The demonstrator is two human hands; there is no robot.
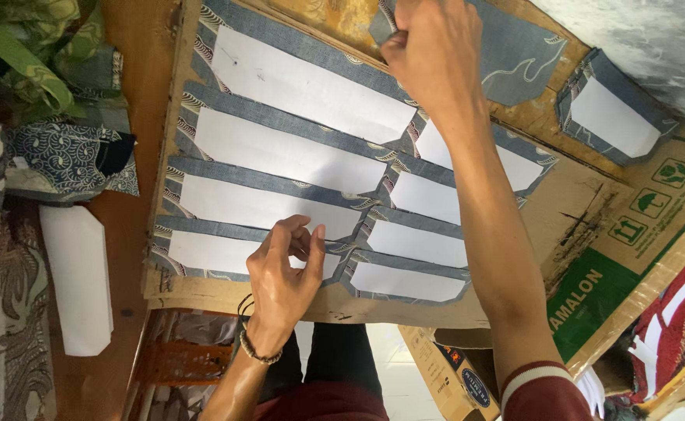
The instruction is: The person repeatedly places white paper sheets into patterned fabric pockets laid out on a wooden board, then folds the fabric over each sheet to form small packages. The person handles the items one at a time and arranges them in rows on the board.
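Cardboard sheet (pixel 374 312), left hand (pixel 284 273) pinching sideways-lying fabric strip (pixel 241 256)

Cardboard sheet (pixel 584 234): brown, matt, rough, top layer torn in places. Fabric pieces (pixel 296 125): woven cloth, blue-grey, matt, with patterned edges. Paper templates (pixel 280 82) on the cloth: white, smooth, matt. Loose paper piece (pixel 77 277): same white, flat finish. Tabletop (pixel 136 234): wood, reddish-brown, slight sheen. Bracelet (pixel 258 355) on left wrist: small beads, dull. Batik cloth (pixel 62 156): printed, soft, matt.
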